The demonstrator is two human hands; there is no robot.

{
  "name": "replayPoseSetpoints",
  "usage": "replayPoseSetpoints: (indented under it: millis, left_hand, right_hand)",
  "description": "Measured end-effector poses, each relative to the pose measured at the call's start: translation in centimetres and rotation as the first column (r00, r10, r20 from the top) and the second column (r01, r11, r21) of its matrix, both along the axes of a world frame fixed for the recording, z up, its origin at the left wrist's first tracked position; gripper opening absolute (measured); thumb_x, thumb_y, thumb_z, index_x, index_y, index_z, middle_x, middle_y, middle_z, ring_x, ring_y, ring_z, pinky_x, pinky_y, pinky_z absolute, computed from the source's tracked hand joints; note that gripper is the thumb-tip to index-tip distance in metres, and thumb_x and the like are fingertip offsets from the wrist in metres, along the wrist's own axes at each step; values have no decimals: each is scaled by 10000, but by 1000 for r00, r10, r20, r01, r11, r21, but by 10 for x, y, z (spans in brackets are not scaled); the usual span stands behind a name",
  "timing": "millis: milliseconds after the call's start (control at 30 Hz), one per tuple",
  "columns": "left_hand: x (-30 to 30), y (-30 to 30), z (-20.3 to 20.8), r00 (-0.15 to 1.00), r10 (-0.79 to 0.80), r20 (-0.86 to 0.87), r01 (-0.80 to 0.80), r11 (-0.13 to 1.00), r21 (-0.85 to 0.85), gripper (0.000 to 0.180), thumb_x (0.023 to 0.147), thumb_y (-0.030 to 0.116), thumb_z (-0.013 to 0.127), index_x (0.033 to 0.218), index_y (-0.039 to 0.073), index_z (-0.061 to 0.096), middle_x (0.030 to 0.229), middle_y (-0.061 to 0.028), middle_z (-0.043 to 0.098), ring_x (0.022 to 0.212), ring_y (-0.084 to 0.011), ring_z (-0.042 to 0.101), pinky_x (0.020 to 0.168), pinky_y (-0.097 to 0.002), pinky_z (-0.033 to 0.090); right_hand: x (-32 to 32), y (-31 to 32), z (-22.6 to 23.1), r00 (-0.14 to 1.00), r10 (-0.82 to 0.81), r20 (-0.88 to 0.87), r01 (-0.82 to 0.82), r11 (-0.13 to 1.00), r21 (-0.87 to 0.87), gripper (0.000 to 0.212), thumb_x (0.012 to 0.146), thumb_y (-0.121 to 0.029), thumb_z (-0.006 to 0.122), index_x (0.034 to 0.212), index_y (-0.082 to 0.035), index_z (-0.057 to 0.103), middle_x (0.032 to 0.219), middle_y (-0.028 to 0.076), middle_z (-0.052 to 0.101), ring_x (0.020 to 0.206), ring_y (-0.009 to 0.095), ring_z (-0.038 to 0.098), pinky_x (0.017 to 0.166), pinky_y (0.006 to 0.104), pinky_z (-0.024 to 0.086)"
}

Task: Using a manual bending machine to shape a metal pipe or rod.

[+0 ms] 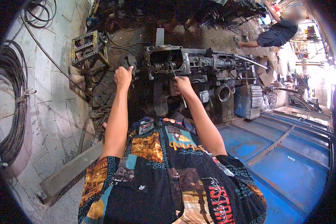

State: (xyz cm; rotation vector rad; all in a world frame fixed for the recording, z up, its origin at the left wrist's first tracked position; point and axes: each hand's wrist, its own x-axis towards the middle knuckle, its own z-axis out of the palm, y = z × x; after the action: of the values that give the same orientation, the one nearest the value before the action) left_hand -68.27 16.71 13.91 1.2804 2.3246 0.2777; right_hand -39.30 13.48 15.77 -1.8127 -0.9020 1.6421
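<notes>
In front of me an open metal gearbox housing lies with its cavity facing up, and gears show inside. My right hand is closed round a thin metal rod. One end of the rod reaches into the cavity, while the other sticks out below my fist. To the left of the housing, my left hand is closed on a dark, irregular metal part, apart from the housing. My fingers hide some of that part.
Shafts and greasy machine parts extend right of the housing. A perforated metal stand is at left, near coiled black cable. Blue metal panels and a blue ribbed block lie at right. Another person sits at far right.
</notes>
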Motion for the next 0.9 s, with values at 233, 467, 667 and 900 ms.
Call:
replayPoseSetpoints:
  millis: [233, 467, 667, 900]
  left_hand:
    - [6, 26, 15, 1000, 13, -27, -18, 978, -206, 544, 802, 497, 716, 1051, 15, 681, 1125, -199, 663, 1046, -371, 637, 850, -473, 524]
    - [-3, 13, -19, 998, -3, -67, -3, 996, -90, 537, 808, 483, 706, 1029, -4, 660, 1060, -220, 669, 1015, -393, 635, 849, -486, 514]
    - [18, -22, -23, 994, 34, -106, -35, 999, -4, 527, 829, 444, 702, 1024, -38, 619, 1053, -246, 646, 968, -408, 637, 820, -500, 512]
    - [20, -15, -28, 989, 66, -130, -78, 993, -92, 638, 854, 486, 662, 1153, -64, 540, 1177, -234, 601, 1097, -396, 588, 911, -507, 470]
  right_hand:
    - [15, 14, -14, 958, -197, -210, 177, 978, -107, 250, 931, -197, 555, 829, 9, 653, 619, 35, 542, 434, 149, 453, 384, 323, 384]
    - [78, 19, -4, 984, 115, -137, -111, 993, 35, 273, 981, -256, 502, 981, -12, 624, 614, -15, 469, 469, 109, 450, 411, 308, 415]
    - [157, 39, 46, 526, 452, 721, -745, 654, 134, 311, 927, -260, 554, 1033, 7, 674, 958, 262, 666, 868, 431, 654, 795, 486, 520]
    - [138, 94, 113, 99, 362, 927, -891, 447, -79, 366, 908, -349, 566, 839, -13, 692, 906, 250, 679, 813, 428, 673, 716, 508, 556]
